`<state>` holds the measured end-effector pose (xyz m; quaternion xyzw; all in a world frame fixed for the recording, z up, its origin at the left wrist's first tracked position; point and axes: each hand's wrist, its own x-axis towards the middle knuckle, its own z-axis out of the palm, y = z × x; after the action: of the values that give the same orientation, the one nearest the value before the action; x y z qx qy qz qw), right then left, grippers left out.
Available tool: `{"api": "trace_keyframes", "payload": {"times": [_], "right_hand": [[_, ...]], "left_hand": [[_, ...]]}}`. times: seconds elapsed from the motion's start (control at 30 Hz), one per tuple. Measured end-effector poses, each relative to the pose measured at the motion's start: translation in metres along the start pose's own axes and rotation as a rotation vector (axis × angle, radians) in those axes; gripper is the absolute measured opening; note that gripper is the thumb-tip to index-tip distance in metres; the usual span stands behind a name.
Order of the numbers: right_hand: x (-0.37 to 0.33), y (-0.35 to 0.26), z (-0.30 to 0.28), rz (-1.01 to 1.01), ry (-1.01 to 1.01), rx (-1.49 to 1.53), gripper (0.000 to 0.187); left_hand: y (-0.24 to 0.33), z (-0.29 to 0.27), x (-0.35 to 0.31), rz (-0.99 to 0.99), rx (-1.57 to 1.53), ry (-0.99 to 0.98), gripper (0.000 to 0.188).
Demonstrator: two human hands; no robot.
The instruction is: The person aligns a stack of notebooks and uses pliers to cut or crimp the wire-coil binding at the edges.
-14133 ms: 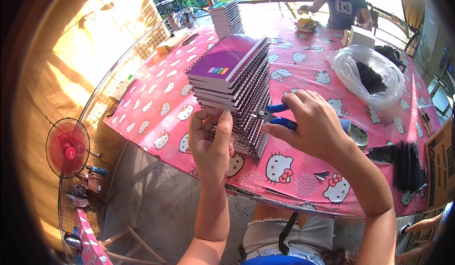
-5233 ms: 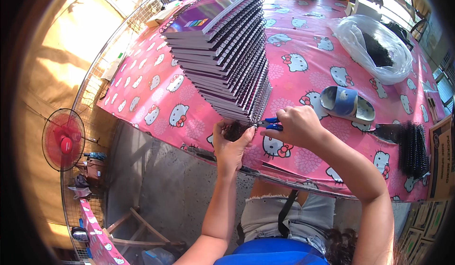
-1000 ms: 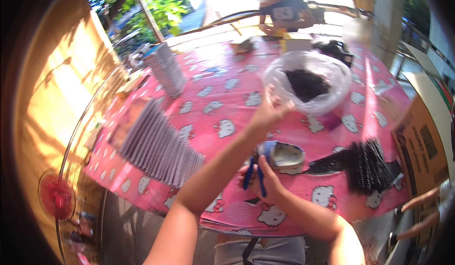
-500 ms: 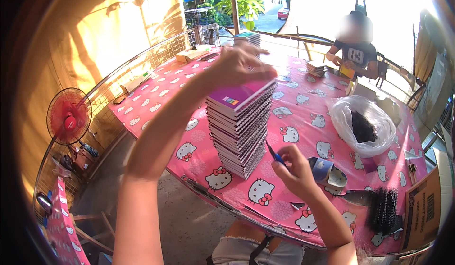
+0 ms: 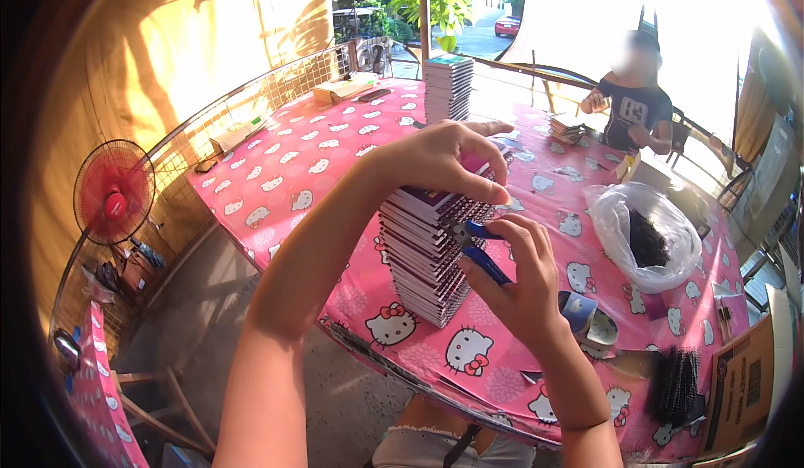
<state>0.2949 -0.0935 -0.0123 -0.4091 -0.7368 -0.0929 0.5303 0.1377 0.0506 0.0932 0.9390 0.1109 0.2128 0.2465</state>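
Right hand (image 5: 519,288) is now sitting higher than half a second ago, bringing the pliers (image 5: 486,265) from beside the notebook stack (image 5: 423,267) up to its spiral side.

Head view: right fingers are gripping the blue pliers, handles standing apart, jaws pointing at the bindings near the top; contact is not showing clearly. Left hand (image 5: 444,162) is hovering or resting over the top, can't tell which; its fingers are bending loosely, index stretching out, thumb standing apart. Stack is standing near the near edge of the table (image 5: 502,376), leaning slightly. Blue slipper (image 5: 590,321) is lying to its right, also toward the near edge. Black coil bundle (image 5: 674,384) is lying by the near right corner, next to a cardboard box (image 5: 741,393). Plastic bag (image 5: 607,217) is holding black coils (image 5: 645,238) toward the right edge. Second notebook stack (image 5: 448,91) is standing near the far edge; a person (image 5: 636,108) is sitting beyond it, farther right.
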Motion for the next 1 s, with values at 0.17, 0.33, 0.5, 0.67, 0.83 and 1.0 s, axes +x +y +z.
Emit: {"api": "trace_keyframes", "payload": {"times": [0.17,0.33,0.5,0.67,0.83,1.0], "right_hand": [[0.000,0.002,0.002,0.035,-0.016,0.035,0.045],[0.013,0.018,-0.009,0.681,-0.454,0.992,0.036],[0.008,0.022,-0.012,0.843,-0.446,1.255,0.035],[-0.012,0.012,-0.011,0.129,-0.079,0.148,0.046],[-0.003,0.010,-0.006,-0.024,-0.017,0.043,0.045],[0.018,0.027,-0.018,0.828,-0.561,0.823,0.041]], "left_hand": [[-0.004,-0.002,-0.002,0.017,-0.013,0.017,0.032],[-0.004,0.004,0.000,0.090,0.089,0.030,0.025],[-0.002,0.001,0.006,-0.220,0.063,-0.266,0.023],[0.002,0.002,0.006,0.106,0.158,-0.124,0.025],[0.003,0.001,0.005,0.121,0.109,-0.130,0.024],[0.002,0.002,0.005,0.068,0.113,-0.152,0.046]]}}
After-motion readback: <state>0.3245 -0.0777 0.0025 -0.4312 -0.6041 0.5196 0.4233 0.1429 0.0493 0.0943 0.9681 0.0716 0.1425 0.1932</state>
